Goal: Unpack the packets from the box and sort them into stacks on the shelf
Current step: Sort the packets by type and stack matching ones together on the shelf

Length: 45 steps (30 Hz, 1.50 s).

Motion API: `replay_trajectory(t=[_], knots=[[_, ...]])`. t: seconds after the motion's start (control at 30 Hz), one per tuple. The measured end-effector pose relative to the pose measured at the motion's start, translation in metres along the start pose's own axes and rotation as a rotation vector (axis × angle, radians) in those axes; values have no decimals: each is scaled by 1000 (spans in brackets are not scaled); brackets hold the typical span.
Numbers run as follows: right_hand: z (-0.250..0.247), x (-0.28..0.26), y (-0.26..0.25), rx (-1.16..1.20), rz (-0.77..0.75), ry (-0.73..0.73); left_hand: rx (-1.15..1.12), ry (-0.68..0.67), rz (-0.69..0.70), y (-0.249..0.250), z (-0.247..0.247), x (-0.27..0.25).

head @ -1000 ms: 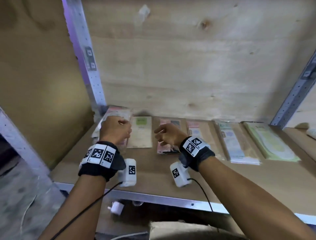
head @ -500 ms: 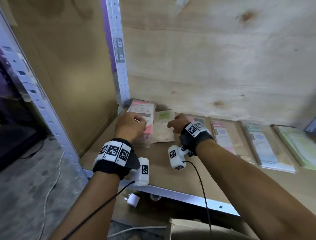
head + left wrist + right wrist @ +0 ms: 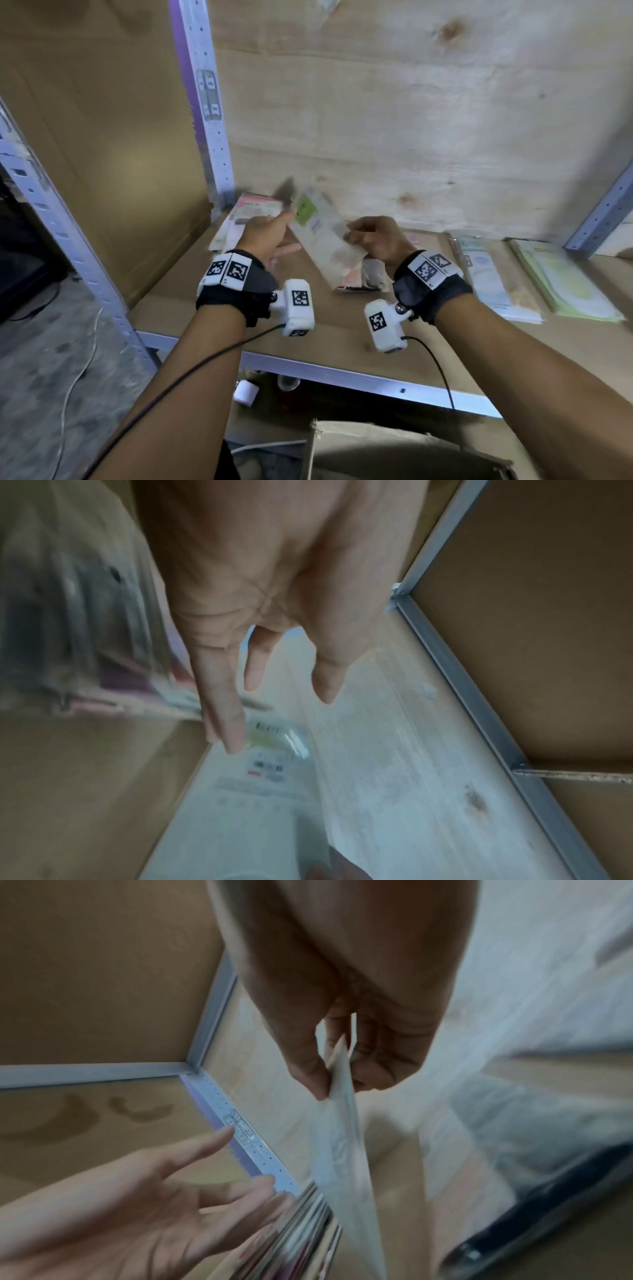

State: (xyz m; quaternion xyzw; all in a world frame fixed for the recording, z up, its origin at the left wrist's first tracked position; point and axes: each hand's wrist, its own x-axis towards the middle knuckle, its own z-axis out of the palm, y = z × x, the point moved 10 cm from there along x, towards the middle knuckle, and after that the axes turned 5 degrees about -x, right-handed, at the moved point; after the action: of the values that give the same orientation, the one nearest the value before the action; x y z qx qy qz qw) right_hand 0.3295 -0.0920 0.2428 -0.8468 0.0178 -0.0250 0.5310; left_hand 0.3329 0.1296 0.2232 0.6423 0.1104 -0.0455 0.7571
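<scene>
Plywood shelf (image 3: 342,329) carries flat stacks along back edge. Green-label packet (image 3: 322,236) is lifted near back-left corner: prob. light, floppy, slick film. Right hand (image 3: 373,236) pinches its edge; left hand (image 3: 267,233) spread, w/ nothing held.

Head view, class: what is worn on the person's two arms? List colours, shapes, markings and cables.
Both forearms are bare, with no sleeves. Each wrist carries a black fabric band: left band, right band. White square tags printed with black checkered codes sit on top. A white boxy camera hangs inward from each band, left camera, right camera, each coded and trailing a thin black cable.
</scene>
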Motion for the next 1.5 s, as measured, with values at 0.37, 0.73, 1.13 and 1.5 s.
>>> replay_trajectory(t=[0.37,0.73,1.13,1.5], knots=[[-68,-91,-17,-695,-526,34,-310,-260,-87,-21,123,-15],[-169,-100,100,-134,48,96,-219,-397,-148,-69,200,-12],[-156,-110,127,165,102,-218,92,-96,66,-70,177,10],[-169,-105,133,264,49,-82,-252,-224,-147,-84,192,-11]])
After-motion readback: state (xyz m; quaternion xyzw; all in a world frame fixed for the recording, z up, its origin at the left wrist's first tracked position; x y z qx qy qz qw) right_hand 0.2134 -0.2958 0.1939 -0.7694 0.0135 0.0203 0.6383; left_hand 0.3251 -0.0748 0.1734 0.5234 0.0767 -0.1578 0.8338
